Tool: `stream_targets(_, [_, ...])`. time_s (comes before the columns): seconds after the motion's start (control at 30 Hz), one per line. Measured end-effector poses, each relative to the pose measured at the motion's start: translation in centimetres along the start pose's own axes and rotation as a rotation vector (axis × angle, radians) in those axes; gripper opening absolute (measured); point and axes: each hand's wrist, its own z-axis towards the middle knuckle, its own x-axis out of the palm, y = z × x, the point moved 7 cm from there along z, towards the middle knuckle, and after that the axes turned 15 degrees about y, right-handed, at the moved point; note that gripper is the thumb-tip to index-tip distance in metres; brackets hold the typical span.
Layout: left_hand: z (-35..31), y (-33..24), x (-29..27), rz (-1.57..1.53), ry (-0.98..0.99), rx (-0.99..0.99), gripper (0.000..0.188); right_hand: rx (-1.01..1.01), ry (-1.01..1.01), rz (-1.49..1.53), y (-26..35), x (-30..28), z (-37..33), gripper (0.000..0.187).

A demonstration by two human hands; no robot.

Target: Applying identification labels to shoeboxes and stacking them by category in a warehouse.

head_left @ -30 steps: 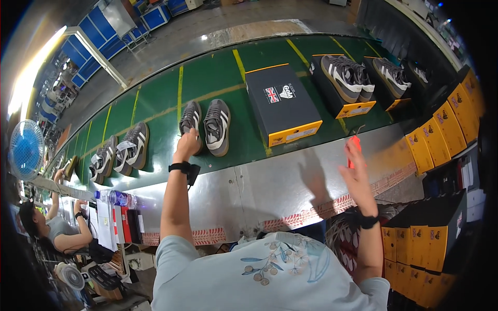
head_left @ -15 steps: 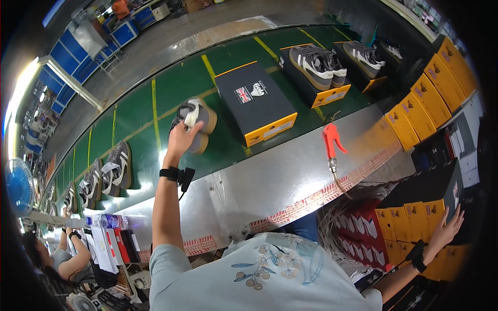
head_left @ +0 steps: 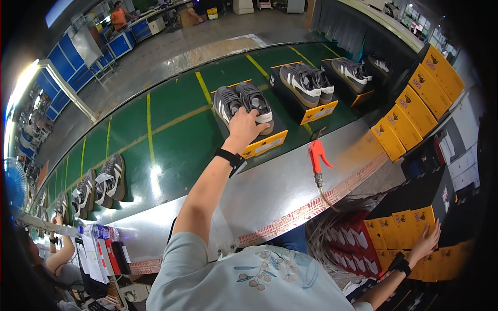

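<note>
My left hand is closed on the heels of a pair of dark grey sneakers with white stripes and gum soles. The pair sits on top of a black shoebox with a yellow end, on the green conveyor belt. Far over at the lower right, my right hand has its fingers stretched out against the yellow end of a stacked black shoebox. Part of the sneakers' heels is hidden behind my left fingers.
A red air blow gun on a hose stands by the metal ledge. More sneakers rest on boxes farther right; others lie on the belt at left. Yellow-ended boxes are stacked at right. A co-worker's arm shows at lower left.
My left hand has moved right, carrying the sneakers from over the bare belt onto the black shoebox. My right hand stays at the stacked boxes, its fingers now against a yellow end.
</note>
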Motion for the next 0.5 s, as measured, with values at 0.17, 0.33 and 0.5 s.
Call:
stream_targets(0.17, [-3.4,0.7,-0.8,-0.051,-0.410,0.222,0.068,-0.002,-0.074,0.053,-1.4,0.6,-0.1,0.039])
stream_targets(0.33, [-6.4,6.6,5.9,-0.381,-0.189,-0.100,0.101,-0.060,-0.101,0.104,-1.6,0.3,0.2,0.037])
stream_targets(0.5, [-3.1,7.8,9.6,-0.439,-0.012,-0.073,0.097,0.111,-0.068,0.185,-2.2,0.7,-0.1,0.042])
